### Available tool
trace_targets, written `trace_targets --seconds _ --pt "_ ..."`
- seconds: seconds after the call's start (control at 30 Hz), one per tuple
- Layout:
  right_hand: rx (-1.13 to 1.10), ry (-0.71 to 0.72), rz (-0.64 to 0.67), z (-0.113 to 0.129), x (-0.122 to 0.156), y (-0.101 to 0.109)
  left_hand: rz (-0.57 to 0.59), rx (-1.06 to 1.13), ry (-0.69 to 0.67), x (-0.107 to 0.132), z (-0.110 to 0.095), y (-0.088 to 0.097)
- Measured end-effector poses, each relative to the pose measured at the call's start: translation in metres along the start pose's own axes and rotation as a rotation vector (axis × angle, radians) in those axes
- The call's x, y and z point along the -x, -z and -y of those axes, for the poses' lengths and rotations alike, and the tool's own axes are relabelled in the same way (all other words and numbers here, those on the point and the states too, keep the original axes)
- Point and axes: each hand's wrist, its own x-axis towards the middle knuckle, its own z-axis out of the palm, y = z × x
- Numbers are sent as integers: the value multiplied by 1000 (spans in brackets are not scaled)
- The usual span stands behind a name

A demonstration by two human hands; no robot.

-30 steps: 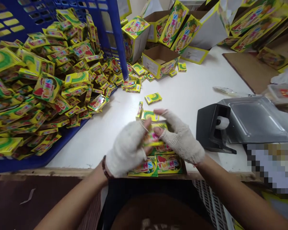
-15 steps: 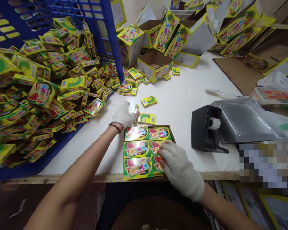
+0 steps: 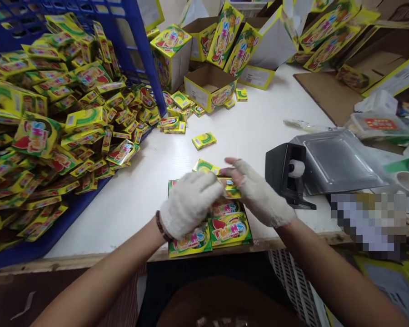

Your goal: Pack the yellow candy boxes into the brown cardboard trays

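My gloved left hand [image 3: 192, 202] is closed over the open-topped display box of candy boxes [image 3: 231, 230], its fingertips on a small yellow-green candy box [image 3: 231, 187]. My gloved right hand [image 3: 264, 193] reaches in from the other side, fingers stretched out and apart, its thumb against that same candy box. Watermelon pictures and "TWINS" lettering mark the packed boxes, which lie flat in rows. My hands hide much of the far rows. Just beyond lies a loose yellow candy box [image 3: 206, 166], with another candy box [image 3: 203, 141] farther back.
A blue crate [image 3: 136, 54] heaped with candy boxes stands at the left. Cardboard display boxes [image 3: 209, 93] crowd the back. To the right are a black tape dispenser [image 3: 282, 170] and a clear plastic tray [image 3: 341, 159]. The table's wooden edge [image 3: 116, 254] runs along the front.
My left hand has come back from the table beyond the display box, bringing a small candy box over it. My right hand has lifted off the packed boxes and moved up towards it.
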Motion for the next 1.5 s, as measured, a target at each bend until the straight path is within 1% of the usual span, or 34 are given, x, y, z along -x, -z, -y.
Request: trace_targets --seconds 0.03,0.07,0.1,0.17,0.2,0.23,0.27,0.3,0.37,0.43,0.5,0.57,0.63,0.7,0.77,0.8,0.83,0.87,0.9,0.93,0.97,1.0,1.03,1.07,1.1,1.17,1.23,1.3,1.37,1.43,1.5 --pt "55 -10 54 3 -6 3 12 20 -53 1 -6 -2" --pt "119 3 91 4 -9 6 16 69 -53 0 -7 -4" --pt "181 31 101 3 -10 7 10 126 -8 -1 -4 -5" --pt "279 108 58 -4 -6 7 2 177 184 -8 11 -6" --pt "317 158 27 -10 -2 4 22 149 306 -13 23 -7" --pt "356 218 1 -16 2 1 81 85 410 -20 35 -9" --pt "397 284 -17 -21 6 -4 173 14 479 -28 46 -13" --pt "442 350 -25 -26 10 -9 288 -47 514 -36 57 -18" --pt "534 459 -33 -33 17 -18 504 -99 484 -53 74 -32" --pt "602 519 -36 -36 22 -25 643 -82 407 -66 85 -49" --pt "636 537 -28 -37 25 -26 720 -71 375 -73 91 -65" --pt "650 541 -18 -37 28 -25 759 -97 377 -75 95 -75" --pt "613 549 -17 -37 29 -21 744 -138 406 -73 99 -74" --pt "486 525 -25 -37 29 -16 692 -174 446 -69 100 -63" --pt "292 414 -82 -36 24 -9 603 -202 476 -63 93 -47" --pt "179 329 -134 -36 20 -7 530 -207 464 -61 85 -38" --pt "59 233 -190 -34 15 -4 438 -212 423 -58 75 -30" --pt "-63 142 -236 -32 8 -1 330 -216 353 -55 63 -23" --pt "-177 61 -255 -29 2 1 220 -222 248 -51 49 -19" --pt "-266 -3 -238 -26 -5 3 124 -238 131 -47 35 -16" --pt "-315 -45 -186 -23 -11 4 54 -246 15 -43 22 -15" --pt "-311 -65 -122 -20 -17 6 9 -236 -80 -39 10 -15" --pt "-260 -63 -67 -18 -21 8 -12 -198 -135 -34 1 -16" --pt "-175 -39 -35 -16 -25 10 -21 -130 -143 -29 -4 -16" --pt "-77 0 -29 -16 -28 12 -25 -51 -107 -24 -7 -16" --pt "89 98 -53 -20 -32 13 -26 42 59 -14 -2 -14" --pt "163 187 -49 -28 -36 10 4 -9 243 -3 8 -11" --pt "174 250 -19 -37 -38 2 98 -80 364 8 18 -10" --pt "195 290 -16 -43 -37 -9 180 -63 422 17 23 -11" --pt "272 332 -29 -44 -33 -17 211 -33 433 23 22 -14" --pt "416 381 -10 -41 -28 -22 231 -96 420 23 17 -18"
